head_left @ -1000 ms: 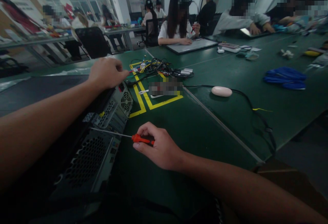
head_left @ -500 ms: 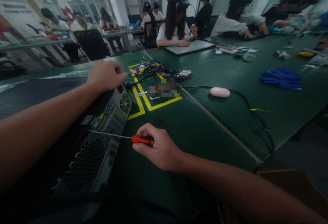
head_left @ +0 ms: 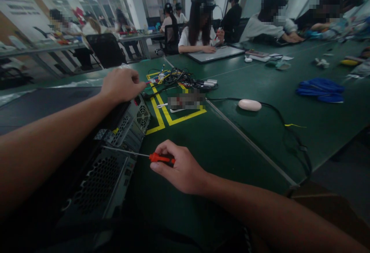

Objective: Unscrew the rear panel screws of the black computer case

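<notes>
both hands are seen at a pc case (head_left: 115, 168) that lies on a green table (head_left: 216, 145). right hand (head_left: 179, 170) is closed around the orange handle of a screwdriver (head_left: 157, 157). its thin steel shaft is pointed to the rear panel of the case, and whether the tip touches the metal cannot be told. left hand (head_left: 121, 85) is laid on the far upper corner of the case, with fingers curled and thumb against the forefinger. whether something small is pinched there cannot be told.

the screwdriver is judged to be light and stiff. its shaft is long and thin, so the tip could be slipped off easily if it is tilted. the handle looks short and smooth, and it is best taken at the thick part with the fingertips, as it is held now. the case is judged to be heavy and rigid, with sheet-metal edges that may be sharp. it is better pressed on its flat top than gripped at the perforated panel.

behind the case, cables (head_left: 176, 77) are piled inside a frame of yellow tape (head_left: 162, 114). a mouse (head_left: 249, 105) is placed further to the right.
</notes>
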Motion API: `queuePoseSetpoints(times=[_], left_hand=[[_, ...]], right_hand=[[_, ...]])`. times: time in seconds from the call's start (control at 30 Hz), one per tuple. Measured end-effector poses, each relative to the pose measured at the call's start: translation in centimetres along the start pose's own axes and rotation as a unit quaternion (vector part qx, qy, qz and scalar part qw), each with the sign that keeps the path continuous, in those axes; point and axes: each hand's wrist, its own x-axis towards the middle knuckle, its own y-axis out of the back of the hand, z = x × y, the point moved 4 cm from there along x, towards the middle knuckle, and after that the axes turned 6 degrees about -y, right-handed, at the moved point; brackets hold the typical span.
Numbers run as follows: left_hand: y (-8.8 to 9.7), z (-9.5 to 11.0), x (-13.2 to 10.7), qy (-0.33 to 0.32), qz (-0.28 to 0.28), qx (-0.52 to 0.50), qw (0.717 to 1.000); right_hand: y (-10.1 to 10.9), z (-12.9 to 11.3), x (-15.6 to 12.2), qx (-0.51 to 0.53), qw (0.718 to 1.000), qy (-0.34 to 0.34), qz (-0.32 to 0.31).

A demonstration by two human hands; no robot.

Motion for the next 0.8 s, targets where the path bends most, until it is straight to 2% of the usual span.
queuePoseSetpoints(times=[0.2,0.8], left_hand=[[0.06,0.04,0.01,0.000,-0.016,-0.011,1.000],[-0.20,-0.11,0.01,-0.006,0.012,-0.019,1.000]], right_hand=[[-0.03,0.10,-0.01,-0.004,1.000,-0.001,0.001],[-0.11,-0.13,0.09,0.027,0.999,-0.022,-0.012]])
